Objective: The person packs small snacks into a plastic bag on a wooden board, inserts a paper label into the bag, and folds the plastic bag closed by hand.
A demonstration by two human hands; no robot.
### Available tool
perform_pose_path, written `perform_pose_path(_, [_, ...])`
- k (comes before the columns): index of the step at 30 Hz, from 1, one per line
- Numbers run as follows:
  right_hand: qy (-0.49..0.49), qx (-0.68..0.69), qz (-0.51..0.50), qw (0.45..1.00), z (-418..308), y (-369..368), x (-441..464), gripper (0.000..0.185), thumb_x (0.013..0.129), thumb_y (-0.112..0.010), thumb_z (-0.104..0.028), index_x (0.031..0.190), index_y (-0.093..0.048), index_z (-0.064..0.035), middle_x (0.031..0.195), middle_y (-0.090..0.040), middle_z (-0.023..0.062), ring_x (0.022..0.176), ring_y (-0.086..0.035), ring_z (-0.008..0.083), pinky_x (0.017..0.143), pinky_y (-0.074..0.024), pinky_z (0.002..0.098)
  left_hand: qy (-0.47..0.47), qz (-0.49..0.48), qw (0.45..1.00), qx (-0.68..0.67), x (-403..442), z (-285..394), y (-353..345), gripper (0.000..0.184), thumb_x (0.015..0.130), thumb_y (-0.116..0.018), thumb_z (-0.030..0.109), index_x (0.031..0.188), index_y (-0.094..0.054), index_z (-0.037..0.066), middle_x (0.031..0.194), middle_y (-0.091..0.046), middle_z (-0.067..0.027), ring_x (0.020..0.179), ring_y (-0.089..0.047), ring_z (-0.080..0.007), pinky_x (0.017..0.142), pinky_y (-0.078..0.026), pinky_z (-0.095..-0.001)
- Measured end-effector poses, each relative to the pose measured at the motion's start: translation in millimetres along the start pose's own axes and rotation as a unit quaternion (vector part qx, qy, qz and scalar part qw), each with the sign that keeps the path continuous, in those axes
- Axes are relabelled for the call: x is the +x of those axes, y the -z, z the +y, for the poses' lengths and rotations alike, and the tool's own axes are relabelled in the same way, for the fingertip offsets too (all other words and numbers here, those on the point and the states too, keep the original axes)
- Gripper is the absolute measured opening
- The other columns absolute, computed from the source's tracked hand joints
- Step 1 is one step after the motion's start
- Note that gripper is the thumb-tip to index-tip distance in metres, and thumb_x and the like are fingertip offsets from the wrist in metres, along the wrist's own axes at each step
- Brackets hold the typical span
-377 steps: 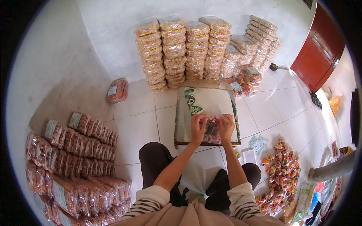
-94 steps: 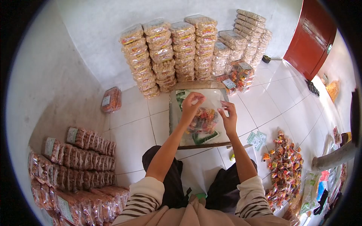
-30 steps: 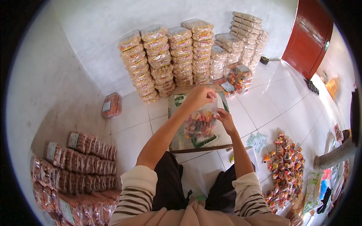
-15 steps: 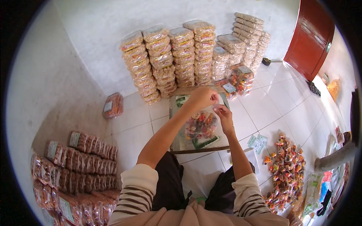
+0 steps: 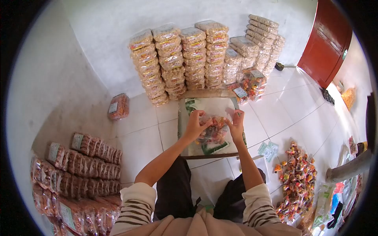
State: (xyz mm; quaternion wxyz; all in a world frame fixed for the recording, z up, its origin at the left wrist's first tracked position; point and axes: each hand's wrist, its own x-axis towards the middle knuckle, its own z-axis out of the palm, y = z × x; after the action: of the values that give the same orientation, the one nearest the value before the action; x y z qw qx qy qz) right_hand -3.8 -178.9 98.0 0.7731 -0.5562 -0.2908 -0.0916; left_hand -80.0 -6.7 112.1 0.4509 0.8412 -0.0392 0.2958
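A clear plastic bag (image 5: pixel 214 133) filled with small red and orange wrapped pieces lies on a low table (image 5: pixel 207 104) in front of me. My left hand (image 5: pixel 196 125) is at the bag's upper left side, its thumb and fingers closed on the thin plastic. At the upper right of the bag, my right hand (image 5: pixel 236 125) has its thumb on the edge and its fingers bent around the plastic. The clear film between my hands is hard to make out.
Tall stacks of bagged snacks (image 5: pixel 171 63) stand against the back wall. Packed brown bags (image 5: pixel 94 169) are piled at the left. Loose wrapped pieces (image 5: pixel 296 181) lie heaped on the floor at right, near printed labels (image 5: pixel 268 150). A grey post (image 5: pixel 348 167) juts in at far right.
Both hands have come down from above the bag's far end to its two sides and moved apart. My left hand shifted toward me and left.
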Motion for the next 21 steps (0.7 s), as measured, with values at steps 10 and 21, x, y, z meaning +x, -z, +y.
perform_pose_path(10, [-0.060, -0.068, -0.093, 0.992, -16.6, 7.7, 2.1, 0.051, 0.071, -0.070, -0.009, 0.115, -0.045, -0.0022, 0.116, -0.048, 0.0092, 0.115, -0.043, 0.0199, 0.101, -0.0296, 0.0323, -0.167, -0.119, 0.978, 0.045, 10.8, 14.2, 10.7, 0.044, 0.075, -0.065, 0.031, 0.110, -0.051, 0.007, 0.107, -0.054, -0.0094, 0.102, -0.048, -0.0280, 0.089, -0.036, -0.0378])
perform_pose_path(21, [-0.010, -0.197, -0.154, 0.968, -21.9, 8.8, 16.0, 0.028, 0.074, -0.068, -0.016, 0.099, -0.062, -0.0067, 0.130, -0.042, 0.0130, 0.122, -0.038, 0.0265, 0.100, -0.0303, 0.0351, -0.133, -0.124, 0.983, 0.020, 12.1, 21.1, 12.1, 0.023, 0.081, -0.055, 0.023, 0.096, -0.049, 0.005, 0.095, -0.056, -0.0093, 0.092, -0.053, -0.0287, 0.086, -0.037, -0.0374])
